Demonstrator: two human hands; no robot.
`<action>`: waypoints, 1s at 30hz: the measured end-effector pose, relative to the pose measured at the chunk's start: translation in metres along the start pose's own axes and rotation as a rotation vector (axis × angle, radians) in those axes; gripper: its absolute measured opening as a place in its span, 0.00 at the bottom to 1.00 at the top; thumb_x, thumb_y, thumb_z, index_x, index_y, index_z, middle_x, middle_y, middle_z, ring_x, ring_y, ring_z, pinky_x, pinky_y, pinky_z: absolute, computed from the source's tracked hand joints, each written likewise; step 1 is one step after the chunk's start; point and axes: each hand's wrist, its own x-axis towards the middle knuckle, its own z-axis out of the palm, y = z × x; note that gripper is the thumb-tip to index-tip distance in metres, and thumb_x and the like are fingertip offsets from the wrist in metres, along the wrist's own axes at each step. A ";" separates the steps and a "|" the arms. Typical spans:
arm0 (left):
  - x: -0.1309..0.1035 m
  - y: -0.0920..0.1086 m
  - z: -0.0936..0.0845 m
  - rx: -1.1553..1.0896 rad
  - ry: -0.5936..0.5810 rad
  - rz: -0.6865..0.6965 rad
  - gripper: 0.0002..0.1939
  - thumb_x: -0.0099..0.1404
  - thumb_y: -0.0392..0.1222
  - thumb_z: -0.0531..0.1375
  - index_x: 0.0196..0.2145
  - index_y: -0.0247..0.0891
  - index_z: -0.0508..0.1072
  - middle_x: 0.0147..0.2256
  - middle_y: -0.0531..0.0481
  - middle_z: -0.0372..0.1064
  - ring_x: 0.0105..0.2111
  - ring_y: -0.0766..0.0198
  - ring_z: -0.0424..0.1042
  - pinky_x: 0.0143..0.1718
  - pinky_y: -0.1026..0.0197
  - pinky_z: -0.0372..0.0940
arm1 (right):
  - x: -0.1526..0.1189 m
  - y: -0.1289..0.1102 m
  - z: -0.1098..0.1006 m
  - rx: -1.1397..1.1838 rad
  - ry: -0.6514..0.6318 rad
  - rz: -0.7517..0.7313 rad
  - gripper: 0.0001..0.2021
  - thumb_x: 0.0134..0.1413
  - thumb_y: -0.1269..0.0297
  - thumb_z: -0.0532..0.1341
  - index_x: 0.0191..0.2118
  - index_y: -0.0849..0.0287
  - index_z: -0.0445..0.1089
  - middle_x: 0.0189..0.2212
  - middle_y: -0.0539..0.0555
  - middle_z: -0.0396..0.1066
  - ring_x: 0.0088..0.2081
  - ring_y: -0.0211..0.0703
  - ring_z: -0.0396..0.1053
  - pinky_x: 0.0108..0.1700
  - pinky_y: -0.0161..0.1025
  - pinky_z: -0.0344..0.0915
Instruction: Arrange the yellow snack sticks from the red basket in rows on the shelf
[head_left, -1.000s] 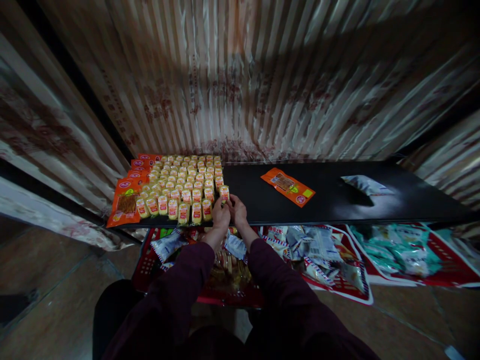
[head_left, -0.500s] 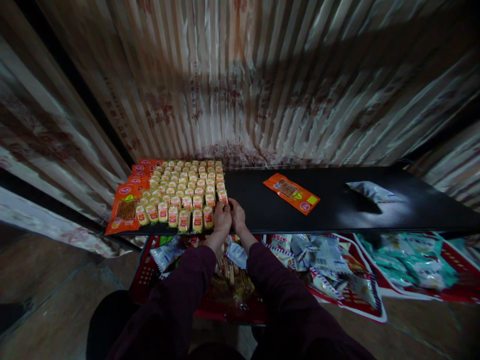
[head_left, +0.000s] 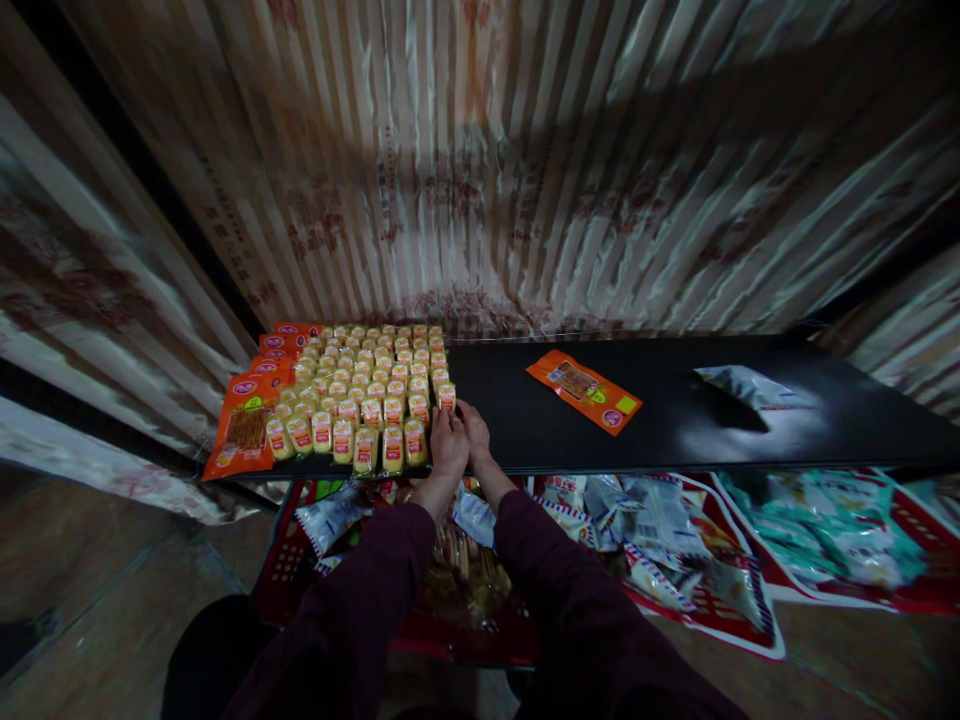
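Rows of small yellow snack cakes (head_left: 367, 400) in clear wrappers with red-and-white labels stand packed on the left part of a black shelf (head_left: 510, 395). At the front right corner of these rows, my left hand (head_left: 448, 442) and my right hand (head_left: 475, 432) are close together, fingers curled inward. One wrapped snack cake (head_left: 446, 396) shows just above the fingertips, its lower part hidden by them. My left hand is beside the front row's last cake (head_left: 415, 442).
Orange snack packets (head_left: 241, 428) line the left end. Another orange packet (head_left: 585, 390) and a silvery packet (head_left: 746, 387) lie farther right. Below the shelf's front edge are red baskets (head_left: 281, 560) of silvery, striped and green packets (head_left: 832, 535). A pleated curtain (head_left: 465, 200) hangs behind.
The view has shifted slightly, so the shelf and baskets appear a little lower. Both hands stay at the same corner of the cake rows, with only slight finger movement.
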 end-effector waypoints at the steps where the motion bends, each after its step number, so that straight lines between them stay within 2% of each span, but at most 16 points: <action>1: -0.001 0.000 0.001 0.024 -0.014 0.020 0.14 0.61 0.37 0.56 0.45 0.37 0.72 0.53 0.39 0.67 0.60 0.56 0.58 0.62 0.56 0.48 | 0.000 0.001 0.000 0.003 -0.009 -0.013 0.16 0.54 0.68 0.54 0.48 0.58 0.70 0.42 0.56 0.73 0.42 0.44 0.69 0.48 0.40 0.65; 6: -0.008 0.003 0.003 0.275 -0.046 0.032 0.22 0.65 0.38 0.48 0.54 0.30 0.67 0.60 0.36 0.59 0.64 0.57 0.50 0.65 0.58 0.43 | 0.000 0.003 0.002 0.015 0.000 -0.040 0.16 0.55 0.66 0.53 0.49 0.59 0.69 0.43 0.57 0.73 0.44 0.44 0.69 0.50 0.40 0.65; 10: -0.012 0.005 0.003 0.328 -0.043 0.051 0.25 0.65 0.36 0.46 0.57 0.24 0.63 0.63 0.36 0.52 0.65 0.58 0.47 0.66 0.59 0.41 | 0.000 0.002 0.003 0.001 -0.017 -0.005 0.18 0.53 0.68 0.54 0.50 0.60 0.68 0.46 0.58 0.72 0.47 0.45 0.69 0.52 0.40 0.64; 16: -0.014 0.003 0.000 0.319 -0.082 0.045 0.27 0.65 0.38 0.46 0.60 0.25 0.61 0.63 0.38 0.52 0.65 0.58 0.48 0.66 0.59 0.41 | 0.000 0.000 0.002 -0.017 -0.056 -0.009 0.20 0.52 0.70 0.54 0.52 0.64 0.67 0.48 0.60 0.72 0.49 0.46 0.68 0.54 0.41 0.63; 21: -0.011 0.000 -0.001 0.328 -0.068 0.078 0.26 0.65 0.36 0.46 0.58 0.24 0.63 0.62 0.36 0.55 0.64 0.56 0.50 0.66 0.56 0.42 | 0.001 0.003 0.001 -0.001 -0.072 -0.029 0.20 0.53 0.67 0.54 0.52 0.60 0.66 0.47 0.58 0.72 0.46 0.45 0.69 0.51 0.41 0.65; 25: -0.011 -0.003 -0.002 0.332 -0.065 0.089 0.25 0.64 0.36 0.47 0.57 0.27 0.65 0.61 0.39 0.57 0.64 0.57 0.51 0.66 0.55 0.42 | 0.001 0.008 0.003 0.030 -0.035 -0.039 0.19 0.54 0.67 0.54 0.52 0.61 0.67 0.47 0.59 0.71 0.47 0.45 0.69 0.52 0.42 0.65; 30: -0.017 0.001 -0.008 0.355 -0.094 0.101 0.26 0.65 0.37 0.45 0.57 0.23 0.65 0.62 0.36 0.54 0.65 0.56 0.49 0.66 0.56 0.41 | 0.002 0.013 0.005 0.062 -0.032 0.009 0.18 0.52 0.67 0.56 0.50 0.59 0.68 0.46 0.57 0.72 0.46 0.44 0.69 0.52 0.42 0.65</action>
